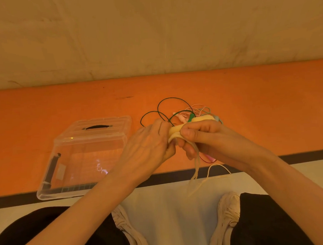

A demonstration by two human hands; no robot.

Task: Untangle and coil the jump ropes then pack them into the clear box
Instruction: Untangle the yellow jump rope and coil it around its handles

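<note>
Both hands meet above the orange bench, holding a cream jump rope. My right hand (200,137) grips its pale foam handles (203,118) and a bundle of its cord. My left hand (148,141) pinches the other side of that bundle (173,135). Loose cream cord (198,169) hangs down from the hands and loops to the right. Behind the hands lies a tangle of ropes on the bench: a dark green cord (165,107) with a green handle, and pink and pale cords (197,109). The clear box (50,190) stands open at the left.
The box's clear lid (101,126) with a dark handle lies behind the box. The orange bench (45,109) runs across the view with a dark front edge (306,156). A pink piece (211,159) shows under my right hand. My knees and pale shoes are below.
</note>
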